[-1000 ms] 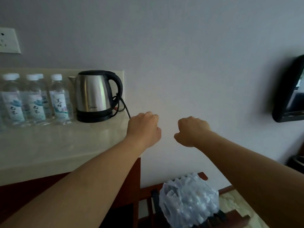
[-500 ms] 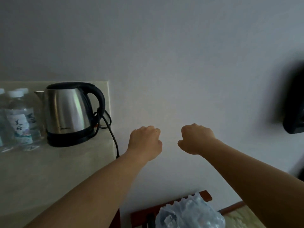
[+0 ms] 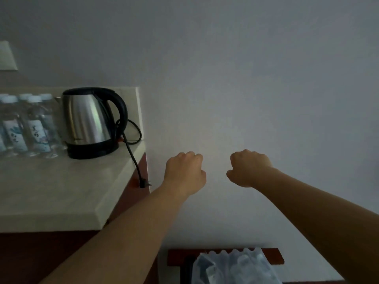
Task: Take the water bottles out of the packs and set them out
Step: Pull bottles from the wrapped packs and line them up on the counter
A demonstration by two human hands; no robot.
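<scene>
Several clear water bottles (image 3: 30, 126) with white caps and blue labels stand upright in a group at the back left of the pale counter (image 3: 61, 191). A plastic-wrapped pack of bottles (image 3: 233, 267) lies low at the bottom edge, on a dark wooden rack. My left hand (image 3: 185, 173) and my right hand (image 3: 249, 168) are raised side by side in front of the bare wall, both fingers curled into fists, holding nothing. They hover right of the counter and above the pack, touching neither.
A steel kettle (image 3: 88, 121) with a black handle and base stands right of the bottles; its cord hangs over the counter's right edge. A wall socket plate (image 3: 7, 55) is at the far left. The wooden rack (image 3: 178, 257) stands against the wall.
The view swung, so the counter, kettle and bottles shifted in frame and the dark screen at the right left the view. Both fists stayed curled and empty and sit lower in frame.
</scene>
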